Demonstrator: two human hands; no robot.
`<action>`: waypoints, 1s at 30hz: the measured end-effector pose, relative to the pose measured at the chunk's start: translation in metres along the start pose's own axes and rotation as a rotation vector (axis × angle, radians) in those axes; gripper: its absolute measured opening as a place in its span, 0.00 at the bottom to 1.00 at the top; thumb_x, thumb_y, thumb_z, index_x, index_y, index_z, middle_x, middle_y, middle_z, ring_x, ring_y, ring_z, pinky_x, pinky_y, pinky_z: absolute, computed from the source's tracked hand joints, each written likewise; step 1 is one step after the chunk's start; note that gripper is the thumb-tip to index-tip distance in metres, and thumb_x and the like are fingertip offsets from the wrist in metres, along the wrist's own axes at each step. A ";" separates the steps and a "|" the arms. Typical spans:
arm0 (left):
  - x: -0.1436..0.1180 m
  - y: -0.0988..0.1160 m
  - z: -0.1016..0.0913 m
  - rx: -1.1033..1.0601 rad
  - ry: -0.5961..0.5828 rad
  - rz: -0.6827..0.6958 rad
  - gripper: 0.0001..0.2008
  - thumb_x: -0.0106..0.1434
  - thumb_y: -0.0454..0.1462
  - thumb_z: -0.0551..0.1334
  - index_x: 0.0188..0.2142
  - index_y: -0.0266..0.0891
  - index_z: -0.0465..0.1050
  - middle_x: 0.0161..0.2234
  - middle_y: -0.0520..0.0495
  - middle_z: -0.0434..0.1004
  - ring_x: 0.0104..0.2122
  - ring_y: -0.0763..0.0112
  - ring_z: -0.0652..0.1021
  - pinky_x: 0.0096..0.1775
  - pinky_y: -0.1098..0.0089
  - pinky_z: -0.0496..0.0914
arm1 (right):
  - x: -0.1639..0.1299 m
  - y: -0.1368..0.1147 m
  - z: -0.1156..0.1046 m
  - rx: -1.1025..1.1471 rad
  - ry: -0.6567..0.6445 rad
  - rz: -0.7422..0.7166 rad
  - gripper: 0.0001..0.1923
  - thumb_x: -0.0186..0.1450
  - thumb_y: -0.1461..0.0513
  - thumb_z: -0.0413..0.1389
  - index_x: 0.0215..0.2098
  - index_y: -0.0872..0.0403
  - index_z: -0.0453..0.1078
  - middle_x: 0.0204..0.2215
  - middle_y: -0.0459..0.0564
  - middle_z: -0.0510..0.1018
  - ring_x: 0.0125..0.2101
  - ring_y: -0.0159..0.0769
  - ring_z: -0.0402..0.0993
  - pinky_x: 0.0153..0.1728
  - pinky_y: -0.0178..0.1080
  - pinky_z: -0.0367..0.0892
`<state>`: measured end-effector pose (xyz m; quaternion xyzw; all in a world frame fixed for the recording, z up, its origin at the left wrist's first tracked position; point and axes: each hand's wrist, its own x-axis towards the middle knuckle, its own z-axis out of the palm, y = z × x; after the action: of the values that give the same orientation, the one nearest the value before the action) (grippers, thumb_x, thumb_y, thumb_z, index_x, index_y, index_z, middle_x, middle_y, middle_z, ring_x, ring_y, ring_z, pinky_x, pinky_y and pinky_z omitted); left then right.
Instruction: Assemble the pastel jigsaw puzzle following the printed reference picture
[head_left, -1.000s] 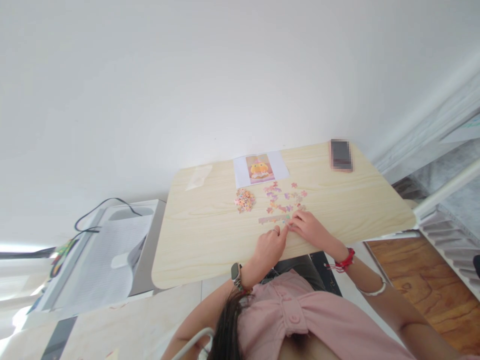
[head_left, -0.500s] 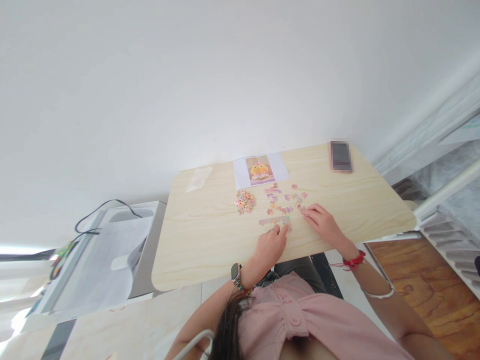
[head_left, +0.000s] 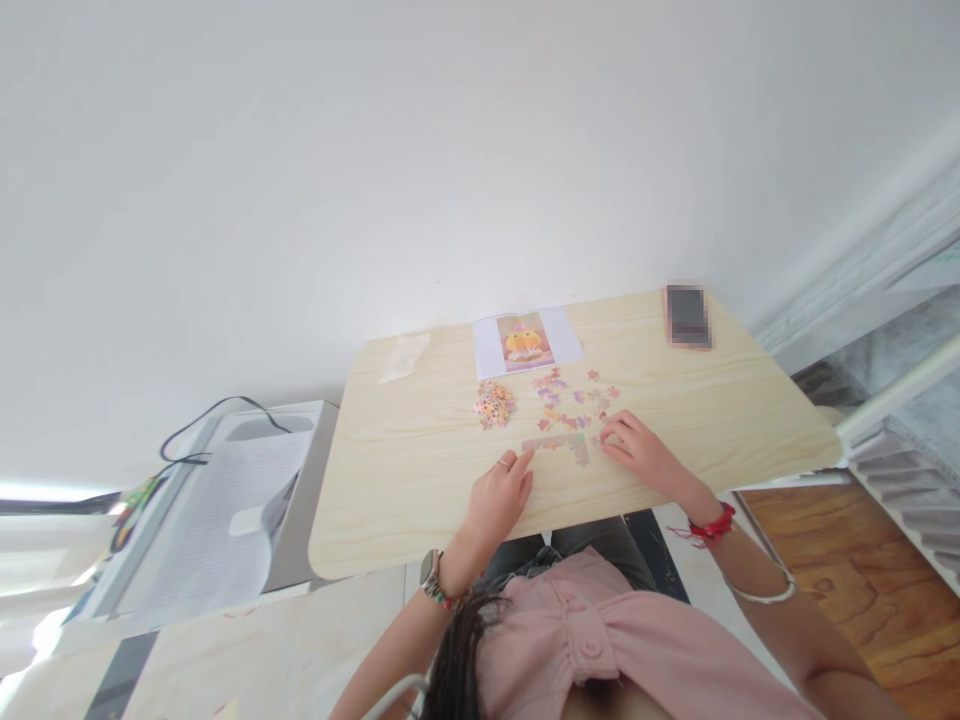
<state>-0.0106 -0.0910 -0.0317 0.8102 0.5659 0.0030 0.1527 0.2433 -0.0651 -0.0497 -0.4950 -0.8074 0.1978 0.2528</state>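
Note:
A partly joined strip of jigsaw pieces [head_left: 555, 441] lies near the front of the table, its right end bending toward me. My left hand [head_left: 499, 497] rests at the strip's left end, fingers loosely apart and holding nothing, the index fingertip touching or almost touching it. Just right of the strip, my right hand [head_left: 639, 452] has its fingertips bent together at a small jigsaw piece [head_left: 595, 440], which they seem to grip by its edge. Loose jigsaw pieces [head_left: 551, 396] are spread beyond the strip. A denser pile of jigsaw pieces [head_left: 495, 406] sits to the left.
A printed sheet with a yellow figure [head_left: 525, 342] lies against the wall side. At the back right is a phone-like dark device [head_left: 688, 317], blurred out. A translucent sheet [head_left: 405, 357] lies back left. Left of the table [head_left: 390, 480] stands a white unit with papers [head_left: 225, 510].
My left hand has moved left along the strip, uncovering its right end. My right hand has come slightly toward me, and a piece now shows at its fingertips beside the strip.

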 end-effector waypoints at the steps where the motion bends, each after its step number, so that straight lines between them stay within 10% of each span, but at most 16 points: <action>1: -0.001 -0.001 0.000 -0.035 0.025 -0.010 0.16 0.64 0.37 0.47 0.52 0.43 0.59 0.41 0.46 0.68 0.35 0.71 0.73 0.35 0.73 0.67 | 0.003 -0.009 0.002 0.002 -0.017 -0.031 0.04 0.63 0.63 0.48 0.34 0.53 0.64 0.34 0.50 0.67 0.38 0.37 0.67 0.41 0.42 0.63; 8: 0.001 0.005 0.008 -0.505 0.206 -0.061 0.11 0.62 0.38 0.51 0.37 0.38 0.69 0.25 0.53 0.67 0.25 0.76 0.69 0.31 0.75 0.64 | 0.021 -0.064 0.032 -0.050 0.028 -0.141 0.04 0.62 0.62 0.50 0.34 0.53 0.65 0.34 0.52 0.69 0.39 0.40 0.66 0.39 0.43 0.62; 13: -0.002 0.000 0.007 -0.368 0.313 -0.188 0.10 0.62 0.38 0.51 0.37 0.38 0.69 0.27 0.51 0.67 0.27 0.75 0.70 0.32 0.73 0.64 | 0.022 -0.072 0.056 -0.167 0.023 -0.139 0.04 0.61 0.61 0.51 0.32 0.54 0.66 0.32 0.52 0.70 0.36 0.39 0.66 0.37 0.43 0.60; 30: -0.009 0.023 0.022 0.011 0.024 -0.179 0.10 0.64 0.42 0.50 0.40 0.41 0.64 0.38 0.46 0.68 0.36 0.69 0.73 0.31 0.73 0.65 | 0.033 -0.053 0.049 -0.110 -0.222 -0.305 0.06 0.61 0.65 0.50 0.31 0.53 0.69 0.32 0.50 0.68 0.32 0.34 0.65 0.34 0.39 0.62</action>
<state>0.0114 -0.1123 -0.0453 0.7571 0.6379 -0.0041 0.1413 0.1639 -0.0614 -0.0514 -0.3550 -0.9057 0.1660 0.1616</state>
